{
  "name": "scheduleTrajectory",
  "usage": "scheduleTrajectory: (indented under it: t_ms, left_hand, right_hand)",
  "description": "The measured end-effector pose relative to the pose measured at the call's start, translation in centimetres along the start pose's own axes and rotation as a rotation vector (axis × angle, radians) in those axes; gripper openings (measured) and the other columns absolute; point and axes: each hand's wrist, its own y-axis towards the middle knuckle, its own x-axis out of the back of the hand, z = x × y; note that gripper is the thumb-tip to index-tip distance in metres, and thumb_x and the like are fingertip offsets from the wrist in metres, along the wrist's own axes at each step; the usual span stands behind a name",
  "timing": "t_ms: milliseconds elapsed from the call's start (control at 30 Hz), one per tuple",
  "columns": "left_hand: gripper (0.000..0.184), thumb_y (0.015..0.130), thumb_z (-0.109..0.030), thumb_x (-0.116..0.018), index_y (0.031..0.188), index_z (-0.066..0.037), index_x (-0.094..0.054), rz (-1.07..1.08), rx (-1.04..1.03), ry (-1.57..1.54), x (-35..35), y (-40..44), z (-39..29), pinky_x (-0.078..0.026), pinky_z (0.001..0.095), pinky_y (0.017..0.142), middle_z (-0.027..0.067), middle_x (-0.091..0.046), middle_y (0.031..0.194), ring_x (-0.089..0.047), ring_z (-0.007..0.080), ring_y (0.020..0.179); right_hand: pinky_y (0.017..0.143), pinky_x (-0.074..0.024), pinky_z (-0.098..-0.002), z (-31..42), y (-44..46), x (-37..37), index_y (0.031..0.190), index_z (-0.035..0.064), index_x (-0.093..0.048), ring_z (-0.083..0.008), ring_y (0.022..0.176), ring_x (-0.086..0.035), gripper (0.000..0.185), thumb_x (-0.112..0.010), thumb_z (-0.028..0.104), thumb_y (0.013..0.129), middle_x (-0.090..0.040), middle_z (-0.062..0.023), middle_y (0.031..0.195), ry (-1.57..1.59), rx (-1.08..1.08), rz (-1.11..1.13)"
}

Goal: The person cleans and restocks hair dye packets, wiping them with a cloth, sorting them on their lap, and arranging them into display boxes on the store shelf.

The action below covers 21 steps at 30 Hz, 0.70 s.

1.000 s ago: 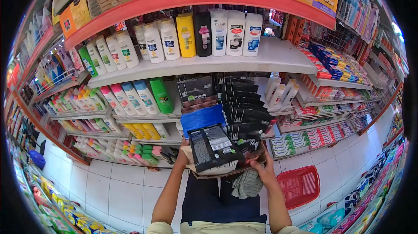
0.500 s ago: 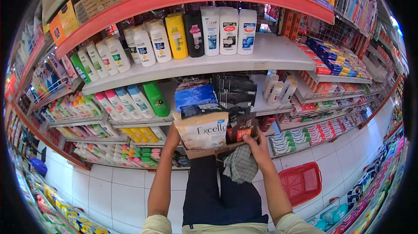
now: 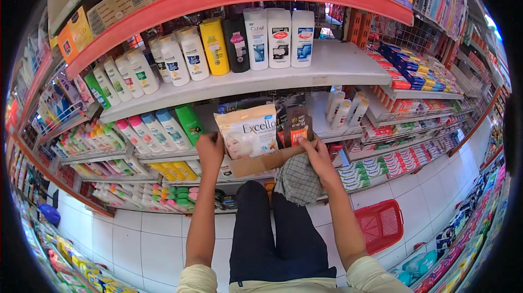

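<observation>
A cardboard box [image 3: 267, 163] is held up at the middle shelf, with packets standing in it. One is a cream Excello packet [image 3: 248, 132] with a face printed on it, and beside it stands a dark brown hair-product packet [image 3: 297, 125]. My left hand [image 3: 210, 150] is closed at the box's left side, its fingertips partly hidden. On the right corner, my right hand [image 3: 317, 156] grips the box with the thumb in front. A grey checked cloth [image 3: 299, 179] hangs under the box beside my right hand; its hold is hidden.
Shampoo bottles [image 3: 215, 47] line the upper shelf [image 3: 338, 64]. More bottles [image 3: 155, 129] stand left of the box, and small white bottles [image 3: 342, 113] to its right. A red basket [image 3: 379, 226] sits on the tiled floor, right of my legs.
Both hands have moved the box up and inward over the middle shelf. Its packets stand more upright to view, and the blue packets behind are now hidden. The cloth has moved along.
</observation>
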Motion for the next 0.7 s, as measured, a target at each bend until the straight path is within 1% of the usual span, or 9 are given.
scheduleTrajectory:
  t_ms: [100, 133, 200, 233, 300, 400, 500, 600, 700]
  left_hand:
    - [0.030, 0.083, -0.017, -0.056, 0.069, 0.009, -0.061, 0.053, 0.010, 0.024, 0.3, 0.6, -0.8, -0.042, 0.0407, 0.050, 0.0250, -0.053, 0.057, -0.057, 0.0393, 0.052]
    - [0.030, 0.083, -0.017, -0.056, 0.068, 0.009, -0.061, 0.027, 0.002, 0.018, 0.2, 0.7, -0.7, -0.041, 0.0410, 0.050, 0.0249, -0.053, 0.056, -0.056, 0.0393, 0.051]
    - [0.032, 0.083, -0.018, -0.056, 0.067, 0.009, -0.060, -0.029, -0.014, 0.004, -0.5, 1.1, -0.2, -0.041, 0.0416, 0.050, 0.0246, -0.053, 0.056, -0.056, 0.0392, 0.051]
    - [0.033, 0.084, -0.019, -0.056, 0.066, 0.009, -0.059, -0.058, -0.025, -0.022, -1.0, 1.3, 0.2, -0.041, 0.0413, 0.050, 0.0240, -0.053, 0.055, -0.055, 0.0379, 0.049]
    - [0.037, 0.086, -0.021, -0.055, 0.065, 0.009, -0.058, -0.113, -0.046, -0.072, -1.6, 1.7, 0.7, -0.041, 0.0405, 0.050, 0.0227, -0.052, 0.052, -0.054, 0.0354, 0.046]
    - [0.041, 0.090, -0.027, -0.053, 0.072, 0.009, -0.062, 0.006, 0.045, -0.010, -0.9, 1.8, 0.5, -0.042, 0.0378, 0.051, 0.0190, -0.056, 0.054, -0.056, 0.0262, 0.046]
    - [0.042, 0.092, -0.032, -0.051, 0.088, 0.008, -0.063, 0.091, 0.302, -0.266, 0.2, 1.0, -1.2, -0.046, 0.0333, 0.060, 0.0173, -0.064, 0.071, -0.061, 0.0177, 0.065]
    - [0.042, 0.092, -0.034, -0.052, 0.106, 0.005, -0.058, -0.117, 0.068, -0.499, -0.2, -0.1, -2.6, -0.047, 0.0308, 0.072, 0.0170, -0.064, 0.097, -0.060, 0.0169, 0.089]
    - [0.045, 0.090, -0.029, -0.058, 0.119, 0.003, -0.050, -0.039, 0.021, -0.563, -0.6, -0.9, -3.5, -0.047, 0.0302, 0.081, 0.0176, -0.060, 0.109, -0.056, 0.0195, 0.102]
  right_hand:
    - [0.089, -0.0381, -0.0251, -1.0, 1.3, 0.1, 0.120, 0.0006, -0.052, -0.0108, 0.097, -0.051, 0.042, -0.059, 0.028, 0.089, -0.060, -0.0037, 0.106, -0.049, 0.007, -0.018]
    - [0.089, -0.0383, -0.0251, -1.6, 1.8, 0.2, 0.120, 0.0002, -0.052, -0.0109, 0.097, -0.051, 0.043, -0.059, 0.029, 0.089, -0.060, -0.0039, 0.106, -0.072, 0.013, -0.028]
    - [0.089, -0.0400, -0.0276, -2.0, 2.4, 0.3, 0.121, -0.0004, -0.052, -0.0153, 0.099, -0.054, 0.048, -0.061, 0.032, 0.087, -0.061, -0.0086, 0.107, -0.058, 0.048, 0.004]
    - [0.089, -0.0409, -0.0289, -1.9, 2.5, 0.2, 0.121, -0.0007, -0.051, -0.0174, 0.100, -0.055, 0.050, -0.061, 0.034, 0.087, -0.061, -0.0109, 0.108, -0.050, 0.064, 0.020]
    - [0.089, -0.0410, -0.0291, -1.7, 2.5, -0.1, 0.121, -0.0007, -0.051, -0.0180, 0.100, -0.056, 0.050, -0.061, 0.035, 0.087, -0.061, -0.0116, 0.108, -0.053, 0.076, 0.006]
    - [0.090, -0.0410, -0.0299, -2.0, 2.8, 0.0, 0.121, -0.0009, -0.051, -0.0189, 0.101, -0.056, 0.051, -0.059, 0.037, 0.088, -0.061, -0.0126, 0.109, -0.103, 0.096, -0.003]
    - [0.092, -0.0398, -0.0308, -1.9, 2.5, 0.1, 0.123, -0.0013, -0.049, -0.0201, 0.104, -0.055, 0.054, -0.057, 0.039, 0.089, -0.060, -0.0141, 0.111, -0.122, 0.109, 0.015]
    - [0.095, -0.0379, -0.0315, -1.6, 2.3, 0.4, 0.126, -0.0019, -0.046, -0.0213, 0.108, -0.053, 0.056, -0.056, 0.040, 0.090, -0.058, -0.0154, 0.114, -0.144, 0.122, 0.034]
    - [0.096, -0.0368, -0.0314, -2.0, 2.3, 0.7, 0.127, -0.0023, -0.044, -0.0218, 0.110, -0.052, 0.057, -0.055, 0.040, 0.090, -0.057, -0.0162, 0.116, -0.167, 0.128, 0.040]
